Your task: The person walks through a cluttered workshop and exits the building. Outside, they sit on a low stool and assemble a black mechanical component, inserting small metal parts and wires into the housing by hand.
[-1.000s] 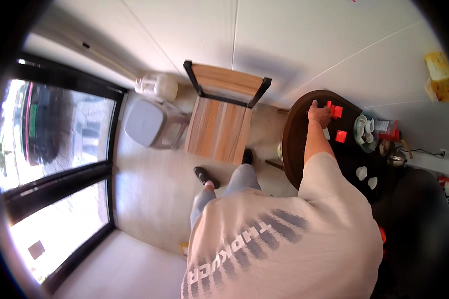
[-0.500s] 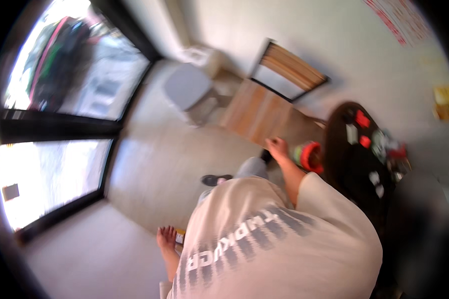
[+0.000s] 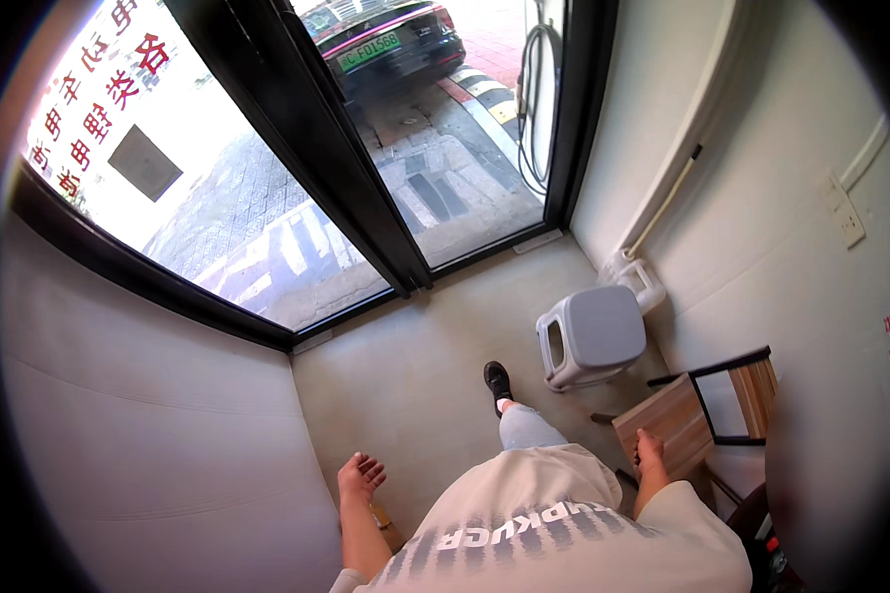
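My left hand [image 3: 362, 476] hangs low at my left side, open, its fingers loosely bent and apart with nothing in them. A small yellow and brown thing [image 3: 382, 518] shows beside that wrist, too little of it to name. On the other side, my right hand [image 3: 650, 451] is loosely closed, and I see nothing in it. Seen from above, it overlaps the wooden seat of a chair [image 3: 674, 420]; whether it touches the wood I cannot tell. One of my feet, in a black shoe [image 3: 497, 383], is stretched forward on the floor.
A grey plastic stool [image 3: 608, 326] stands ahead to the right, with a whitish plastic jug [image 3: 646, 287] behind it near the wall. Black-framed glass doors [image 3: 405, 267] cross the front, a parked car [image 3: 391, 44] outside. A plain wall [image 3: 148, 415] runs along my left.
My view has swung toward the glass doors. The chair and stool now lie farther right and lower; the round dark table has nearly left the picture. My left hand shows more fully.
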A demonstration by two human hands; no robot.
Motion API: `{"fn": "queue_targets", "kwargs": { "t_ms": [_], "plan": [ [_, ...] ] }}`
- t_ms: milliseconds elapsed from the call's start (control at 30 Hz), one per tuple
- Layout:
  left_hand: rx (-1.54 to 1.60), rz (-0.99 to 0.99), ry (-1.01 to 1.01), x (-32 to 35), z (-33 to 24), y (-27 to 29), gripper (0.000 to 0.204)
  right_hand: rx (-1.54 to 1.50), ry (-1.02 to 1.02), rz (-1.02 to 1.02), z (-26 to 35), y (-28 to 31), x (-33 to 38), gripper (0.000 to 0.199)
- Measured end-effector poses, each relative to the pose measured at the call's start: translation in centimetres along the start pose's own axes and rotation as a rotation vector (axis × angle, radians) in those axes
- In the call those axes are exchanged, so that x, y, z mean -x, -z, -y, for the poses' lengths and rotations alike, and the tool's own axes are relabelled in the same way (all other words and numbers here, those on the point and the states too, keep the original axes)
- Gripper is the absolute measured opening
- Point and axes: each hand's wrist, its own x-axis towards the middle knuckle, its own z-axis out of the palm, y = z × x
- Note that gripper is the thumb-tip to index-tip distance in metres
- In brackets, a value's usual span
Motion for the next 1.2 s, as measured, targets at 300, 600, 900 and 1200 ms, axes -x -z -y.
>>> {"fn": "queue_targets", "kwargs": {
  "t_ms": [300,600,900,1200],
  "plan": [
    [-0.087,-0.275,-0.395,-3.8,-15.3,-8.6,0.025,0.305,1.192,0.607,39.5,-47.9,21.8,0.034],
    [0.728,-0.263,0.315,-15.5,-5.1,2.3,0.025,-0.779,2.076,0.674,65.3,-71.5,59.3,0.016],
    [0.222,-0.419,0.635,-23.1,-11.0,9.5,0.019,-0.931,2.367,0.044,68.1,-78.9,59.6,0.022],
    [-0.085,-0.162,0.31,-49.4,-44.3,6.6,0.022,-0.785,2.319,-0.237,75.6,-88.0,58.8,0.023]
  ]
}}
